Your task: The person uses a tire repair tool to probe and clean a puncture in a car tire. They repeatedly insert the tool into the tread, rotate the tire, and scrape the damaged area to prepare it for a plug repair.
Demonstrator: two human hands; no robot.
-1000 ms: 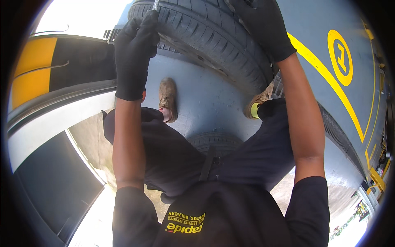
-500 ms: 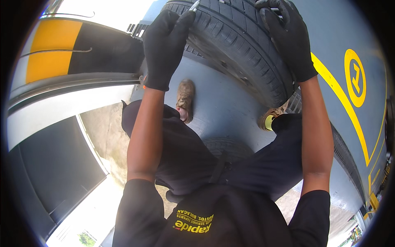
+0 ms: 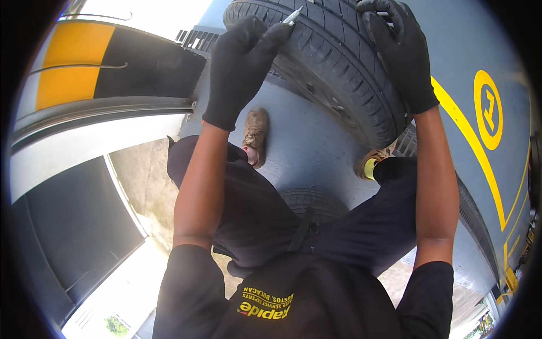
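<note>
A black tyre (image 3: 333,73) with grooved tread and a dark wheel rim on its lower side stands tilted at the top middle, between my feet and my hands. My gloved left hand (image 3: 240,70) is closed, pinching a small thin silvery item (image 3: 292,16) just over the tread; what exactly it is, I cannot make out. My gloved right hand (image 3: 398,56) lies on the tyre's right shoulder, its fingers curled round the tread near the top edge. Both gloves are black.
Beneath me is another tyre (image 3: 309,200), partly hidden by my legs. My shoes (image 3: 254,135) stand on a grey floor (image 3: 305,147) with yellow markings at right. Grating (image 3: 406,144) runs by the tyre. At left are a yellow-and-black barrier (image 3: 76,65) with metal hooks and a white-edged ledge (image 3: 84,138).
Over the last second both hands have shifted rightward in the picture, as has the tyre. In the last half second my left hand has moved a little further right along the tread with the silvery item.
</note>
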